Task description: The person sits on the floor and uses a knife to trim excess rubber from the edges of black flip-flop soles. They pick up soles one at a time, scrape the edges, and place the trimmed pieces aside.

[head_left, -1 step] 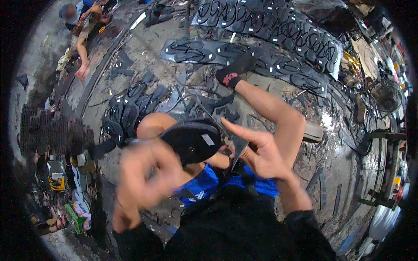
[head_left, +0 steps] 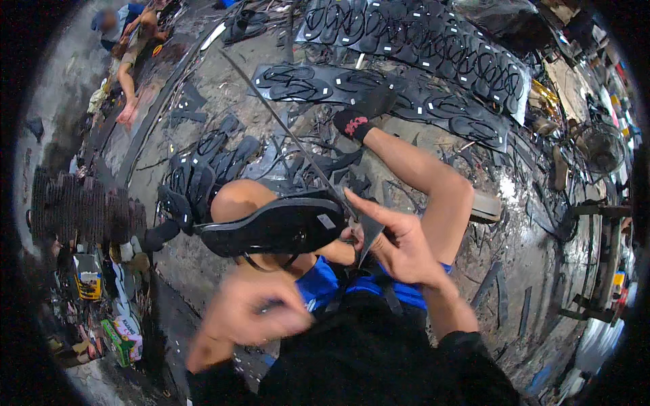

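Left grip (head_left: 238, 317) showing blurred, fingers curling; can't tell if it's holding anything. Right grip (head_left: 410, 250) pinching grey pointed piece (head_left: 372, 230). Black sandal (head_left: 281, 227) sitting just beyond left grip, one end reaching right grip's fingertips.

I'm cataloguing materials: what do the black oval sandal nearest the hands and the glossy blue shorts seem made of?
Black oval sandal: probably rubber or foam, smooth; thick edge and soft sheen suggest this. Glossy blue shorts: likely synthetic cloth, given shiny folds.
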Demonstrator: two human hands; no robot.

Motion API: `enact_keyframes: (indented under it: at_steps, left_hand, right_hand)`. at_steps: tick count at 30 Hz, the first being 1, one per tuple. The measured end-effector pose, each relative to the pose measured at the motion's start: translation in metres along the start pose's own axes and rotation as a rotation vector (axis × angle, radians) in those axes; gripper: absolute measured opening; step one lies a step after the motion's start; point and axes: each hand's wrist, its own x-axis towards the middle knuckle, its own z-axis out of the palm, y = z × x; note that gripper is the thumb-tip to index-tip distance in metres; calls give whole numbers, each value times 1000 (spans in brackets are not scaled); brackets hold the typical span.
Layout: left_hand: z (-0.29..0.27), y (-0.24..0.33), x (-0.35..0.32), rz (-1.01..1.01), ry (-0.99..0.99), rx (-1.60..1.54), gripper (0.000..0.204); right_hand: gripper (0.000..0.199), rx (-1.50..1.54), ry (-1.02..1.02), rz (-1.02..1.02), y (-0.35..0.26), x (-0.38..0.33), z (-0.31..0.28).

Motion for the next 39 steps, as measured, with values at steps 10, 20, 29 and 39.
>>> enact_keyframes:
  at_steps: [10,20,29,39]
  left_hand:
    - [76,-110,87,358,689,-1417,34]
    - [72,-140,41,257,496,-1409,32]
    - [87,-143,12,44,702,-1360,34]
    - [95,-148,-2,-114,691,-1272,48]
  right_hand:
    - [48,-269,280,-12,33,-39,9]
    - [31,-851,366,60,37,-133,16]
    - [28,-743,267,150,32,-82,42]
    - [34,-729,209,85,40,-48,47]
